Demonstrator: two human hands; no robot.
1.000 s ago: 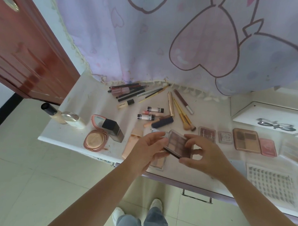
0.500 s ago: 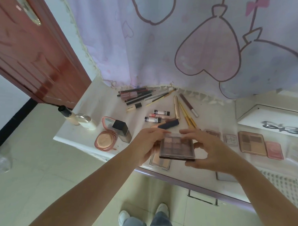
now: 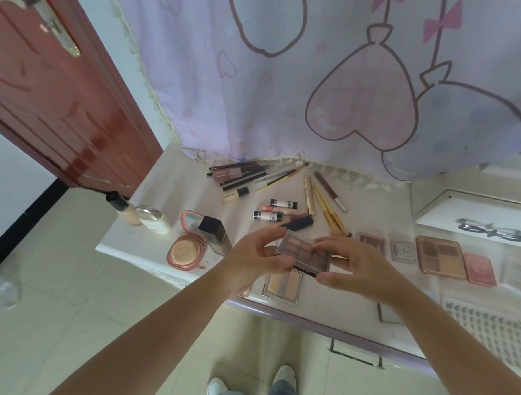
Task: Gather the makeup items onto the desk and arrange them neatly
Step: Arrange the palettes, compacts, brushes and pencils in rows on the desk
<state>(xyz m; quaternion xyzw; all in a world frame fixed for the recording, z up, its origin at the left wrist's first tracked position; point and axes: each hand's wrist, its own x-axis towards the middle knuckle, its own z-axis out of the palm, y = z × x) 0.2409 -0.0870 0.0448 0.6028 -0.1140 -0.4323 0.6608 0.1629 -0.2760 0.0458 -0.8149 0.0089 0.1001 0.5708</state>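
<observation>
Both hands hold a brown eyeshadow palette (image 3: 303,253) just above the white desk (image 3: 170,190). My left hand (image 3: 255,258) grips its left end, and my right hand (image 3: 357,268) pinches its right end with fingers on top and thumb below. Under it a beige palette (image 3: 282,285) lies at the desk's front edge. To the right stand a row of palettes: a dark pink one (image 3: 370,241), a small clear one (image 3: 402,250), a brown quad (image 3: 440,257) and a pink blush (image 3: 480,269). Pencils and brushes (image 3: 245,175) and small tubes (image 3: 278,210) lie behind.
An open pink compact (image 3: 187,249), a black-capped bottle (image 3: 215,235), a foundation bottle (image 3: 123,207) and a cream bottle (image 3: 154,218) sit at the desk's left. A lavender curtain (image 3: 287,94) hangs behind. A red door (image 3: 57,99) stands left, a lash tray (image 3: 486,329) and white box (image 3: 473,224) right.
The palette has turned from tilted to nearly flat and both hands have carried it slightly forward over the desk. The view has shifted upward.
</observation>
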